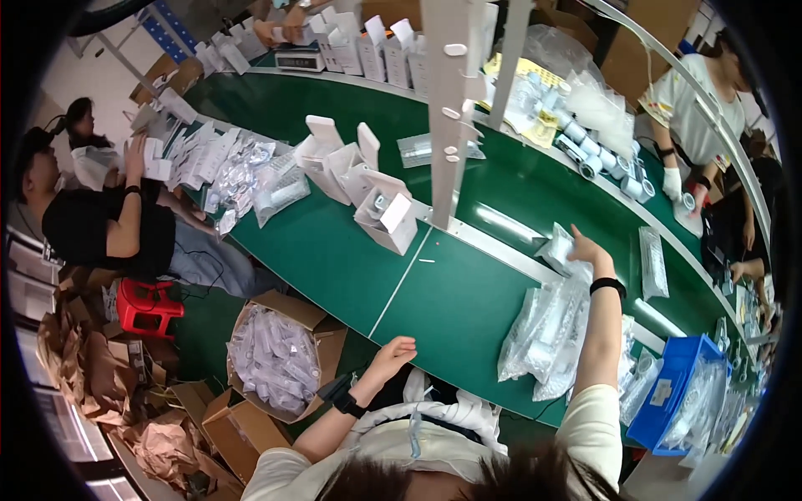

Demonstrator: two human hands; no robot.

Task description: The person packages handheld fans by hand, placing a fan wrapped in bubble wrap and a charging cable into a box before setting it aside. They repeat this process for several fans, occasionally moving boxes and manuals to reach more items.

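My right hand (590,252) reaches far across the green bench, fingers spread apart, right beside a small bubble-wrapped packet (558,252) at the dividing rail. Whether it touches the packet is hard to tell. Below that wrist lies a pile of clear bubble-wrap pouches (547,330) with whitish contents. My left hand (393,359) hovers at the bench's near edge, its fingers loosely bent and nothing in them. Beyond it stand open white boxes (388,221), one showing a pale item inside.
An upright post (445,108) rises from the rail. On the right sits a blue bin (677,392) of wrapped pieces; at the lower left, a carton (326,367) of clear plastic pieces. Co-workers handle things at the left, far side and right. A red stool (149,307) stands left.
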